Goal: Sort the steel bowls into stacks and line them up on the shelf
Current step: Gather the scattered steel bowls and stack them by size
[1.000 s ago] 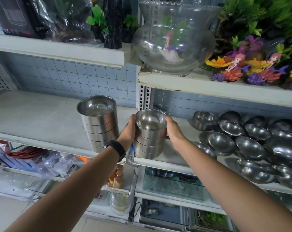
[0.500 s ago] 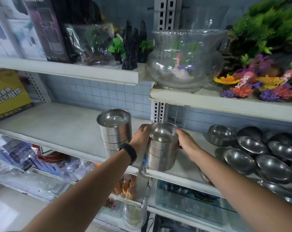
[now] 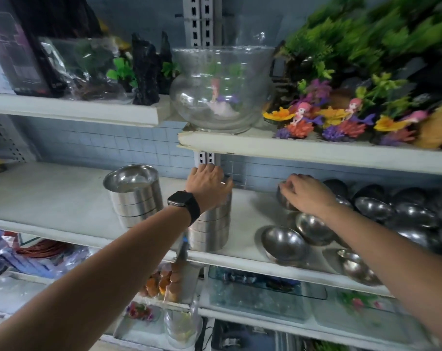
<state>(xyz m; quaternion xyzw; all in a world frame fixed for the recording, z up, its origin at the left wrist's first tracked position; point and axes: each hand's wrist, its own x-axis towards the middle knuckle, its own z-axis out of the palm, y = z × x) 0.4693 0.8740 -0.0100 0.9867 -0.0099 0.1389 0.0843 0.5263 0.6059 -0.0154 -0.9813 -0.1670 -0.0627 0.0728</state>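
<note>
Two stacks of straight-sided steel bowls stand on the white middle shelf (image 3: pixel 50 198). The left stack (image 3: pixel 135 195) stands free. My left hand (image 3: pixel 209 184), with a black watch on the wrist, lies flat over the top of the right stack (image 3: pixel 211 230) and hides its rim. My right hand (image 3: pixel 307 195) is further right, fingers curled over a single steel bowl (image 3: pixel 284 200) at the back of the shelf. Several loose round steel bowls (image 3: pixel 284 244) lie scattered on the shelf's right part.
A glass fishbowl (image 3: pixel 221 88) sits on the upper shelf directly above the stacks, beside plastic plants and coloured aquarium ornaments (image 3: pixel 341 122). A metal upright (image 3: pixel 206 158) stands behind the right stack. Packaged goods fill the lower shelves.
My right hand has let go of the right stack and moved right onto a single bowl. My left hand shifted from the stack's side to its top. The view rose.
</note>
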